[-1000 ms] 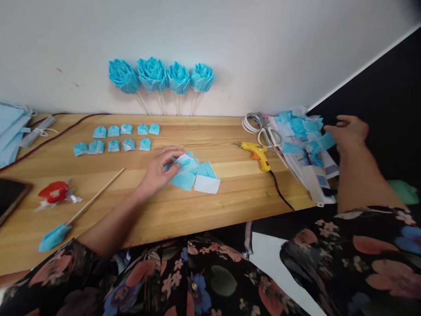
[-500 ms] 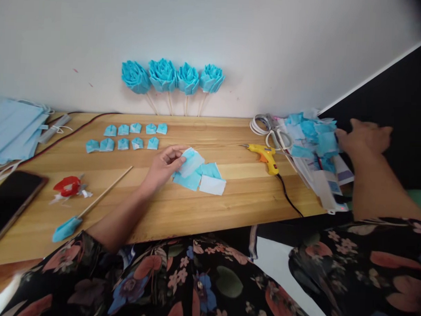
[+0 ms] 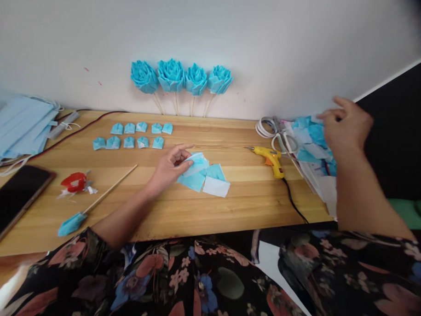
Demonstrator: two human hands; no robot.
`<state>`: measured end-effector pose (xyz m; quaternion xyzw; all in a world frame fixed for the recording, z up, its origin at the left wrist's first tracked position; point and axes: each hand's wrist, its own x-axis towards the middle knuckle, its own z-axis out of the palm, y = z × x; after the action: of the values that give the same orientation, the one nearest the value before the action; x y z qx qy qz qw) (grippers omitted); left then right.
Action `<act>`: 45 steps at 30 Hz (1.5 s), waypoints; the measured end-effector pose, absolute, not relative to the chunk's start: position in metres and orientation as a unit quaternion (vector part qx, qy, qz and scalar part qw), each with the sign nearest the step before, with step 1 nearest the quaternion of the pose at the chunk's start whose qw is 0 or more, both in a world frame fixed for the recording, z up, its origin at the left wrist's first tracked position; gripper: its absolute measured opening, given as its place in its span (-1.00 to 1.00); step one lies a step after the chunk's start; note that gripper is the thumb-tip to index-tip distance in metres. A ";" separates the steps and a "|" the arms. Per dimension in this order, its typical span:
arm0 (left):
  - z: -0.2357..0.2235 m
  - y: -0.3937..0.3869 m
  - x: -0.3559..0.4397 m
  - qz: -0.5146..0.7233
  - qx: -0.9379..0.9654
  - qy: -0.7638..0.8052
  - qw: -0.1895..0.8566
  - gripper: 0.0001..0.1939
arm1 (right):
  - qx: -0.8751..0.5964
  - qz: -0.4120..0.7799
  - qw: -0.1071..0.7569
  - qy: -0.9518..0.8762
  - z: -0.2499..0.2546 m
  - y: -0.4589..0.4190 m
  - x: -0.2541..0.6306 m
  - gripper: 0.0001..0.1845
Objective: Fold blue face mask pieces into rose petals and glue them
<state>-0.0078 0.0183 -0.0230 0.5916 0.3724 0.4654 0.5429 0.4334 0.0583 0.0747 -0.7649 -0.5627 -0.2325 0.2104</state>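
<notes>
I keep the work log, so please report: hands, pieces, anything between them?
Left fingers pinching blue piece, overlapping pieces beneath. Right hand near blue heap, grip unclear. Glue gun lying between hands.

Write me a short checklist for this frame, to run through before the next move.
1. Left hand has hold of a blue piece: ok, pinched by the thumb.
2. Right hand empty: cannot tell, blurred.
3. Loose pieces squarely stacked: not ok, they overlap askew.
4. Glue gun apart from those pieces: ok.
5. Glue gun hot: cannot tell.
6. Folded pieces in two rows: ok, five each.
</notes>
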 end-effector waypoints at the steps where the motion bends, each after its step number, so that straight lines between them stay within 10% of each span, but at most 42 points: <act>1: -0.023 0.018 -0.008 0.465 0.596 0.371 0.539 -0.57 | -0.733 -0.156 0.266 -0.606 0.076 0.052 0.406 -0.55; 12: -0.025 0.012 -0.003 0.453 0.647 0.359 0.497 -0.54 | -0.485 0.412 0.288 -0.715 0.023 0.018 0.198 -0.71; 25: -0.025 0.016 -0.004 0.485 0.605 0.373 0.509 -0.46 | -0.489 0.450 0.509 -0.548 -0.011 0.033 0.225 -0.67; 36: -0.027 0.023 -0.010 0.535 0.575 0.399 0.474 -0.58 | -0.639 0.059 0.288 -0.711 -0.019 0.041 0.248 -0.64; 45: -0.024 0.025 -0.011 0.548 0.557 0.409 0.471 -0.67 | -0.552 0.312 0.505 -0.586 -0.018 0.039 0.235 -0.60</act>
<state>-0.0115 0.0247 -0.0239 0.5573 0.4090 0.5483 0.4705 0.2345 0.0393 -0.0180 -0.5518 -0.5862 0.3119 0.5046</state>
